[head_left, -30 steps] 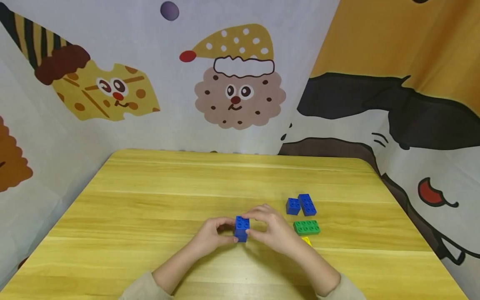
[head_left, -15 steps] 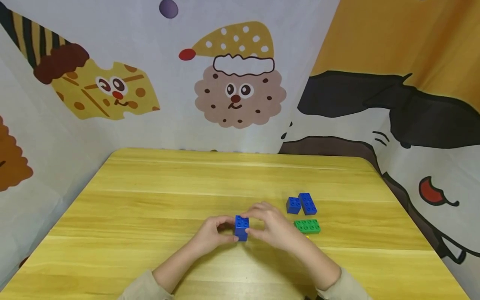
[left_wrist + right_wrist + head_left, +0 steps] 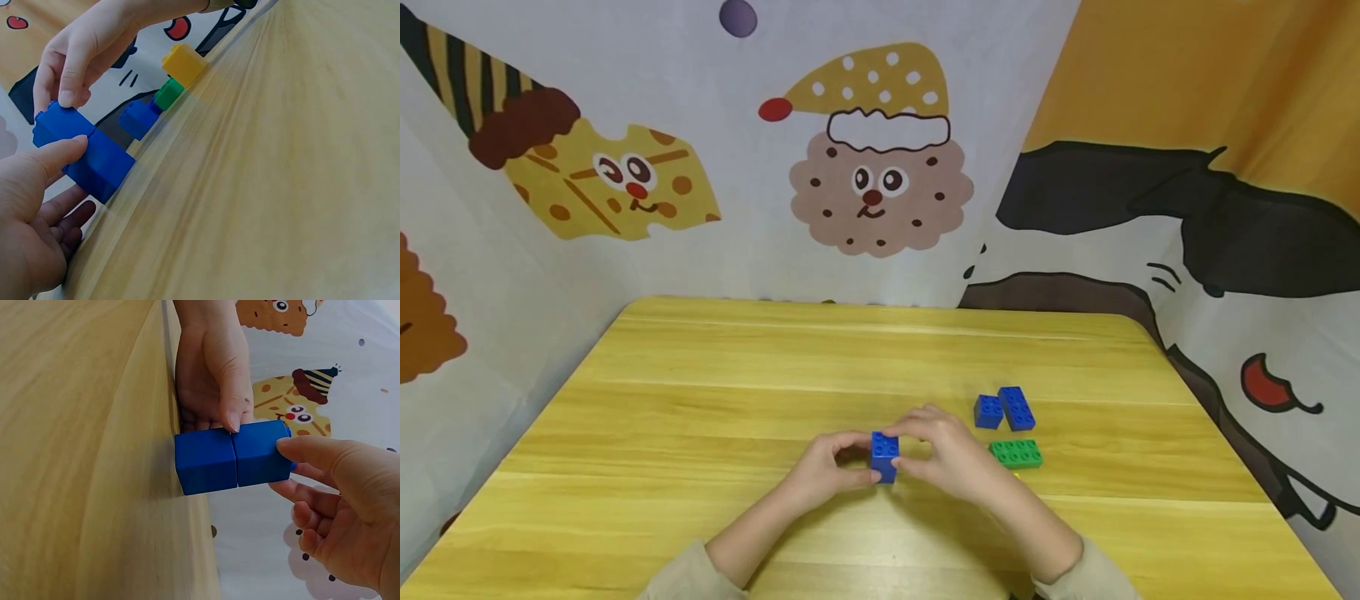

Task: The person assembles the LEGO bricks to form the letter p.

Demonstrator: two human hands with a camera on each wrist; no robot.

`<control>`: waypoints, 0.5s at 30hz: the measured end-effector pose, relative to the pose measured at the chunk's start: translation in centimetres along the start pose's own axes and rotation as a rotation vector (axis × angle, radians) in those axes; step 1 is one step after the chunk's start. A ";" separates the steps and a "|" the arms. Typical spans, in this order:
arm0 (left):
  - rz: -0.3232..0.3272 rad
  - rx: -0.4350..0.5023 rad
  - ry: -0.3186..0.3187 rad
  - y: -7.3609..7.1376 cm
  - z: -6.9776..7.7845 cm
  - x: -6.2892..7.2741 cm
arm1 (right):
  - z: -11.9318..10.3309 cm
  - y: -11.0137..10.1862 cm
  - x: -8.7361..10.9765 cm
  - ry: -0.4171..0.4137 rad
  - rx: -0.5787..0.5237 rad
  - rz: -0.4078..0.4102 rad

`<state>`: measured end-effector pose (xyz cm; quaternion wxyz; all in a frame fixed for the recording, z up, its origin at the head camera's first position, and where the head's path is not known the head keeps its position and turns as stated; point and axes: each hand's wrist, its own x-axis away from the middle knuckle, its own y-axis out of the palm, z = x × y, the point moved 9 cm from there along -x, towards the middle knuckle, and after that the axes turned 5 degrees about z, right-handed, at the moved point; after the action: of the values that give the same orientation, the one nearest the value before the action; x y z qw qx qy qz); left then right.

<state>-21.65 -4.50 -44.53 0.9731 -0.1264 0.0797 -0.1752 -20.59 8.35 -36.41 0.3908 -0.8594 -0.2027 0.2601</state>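
Two blue building bricks stand stacked on the wooden table, studs up, in front of the person. In the right wrist view the lower brick (image 3: 203, 461) meets the upper brick (image 3: 261, 452) along a thin seam. My left hand (image 3: 820, 475) pinches the stack from the left, its thumb at the near side by the seam. From the right, my right hand (image 3: 946, 454) holds the upper brick between thumb and fingers near its studded top. The far fingertips of both hands are partly hidden behind the bricks.
To the right lie a small blue brick (image 3: 988, 412), a longer blue brick (image 3: 1017, 408) and a green brick (image 3: 1016, 454). A yellow brick (image 3: 184, 65) is almost hidden by the right forearm in the head view. Cartoon-printed cloth (image 3: 737, 250) hangs behind the wooden table (image 3: 737, 358).
Both hands stay on the stacked bricks with hardly any movement. The right forearm has shifted slightly and covers more of the yellow brick than a second ago.
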 end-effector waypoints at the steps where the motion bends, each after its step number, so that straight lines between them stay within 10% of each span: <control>1: -0.001 0.003 -0.002 0.0 0.0 0.0 | 0.0 0.0 0.0 0.000 -0.001 0.002; 15: 0.009 -0.024 0.000 -0.2 0.1 0.0 | -0.2 -0.5 0.5 -0.023 0.022 0.031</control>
<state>-21.68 -4.69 -44.38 0.9723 -0.1379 0.0821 -0.1701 -20.12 8.84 -36.06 0.3938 -0.8550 -0.1909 0.2783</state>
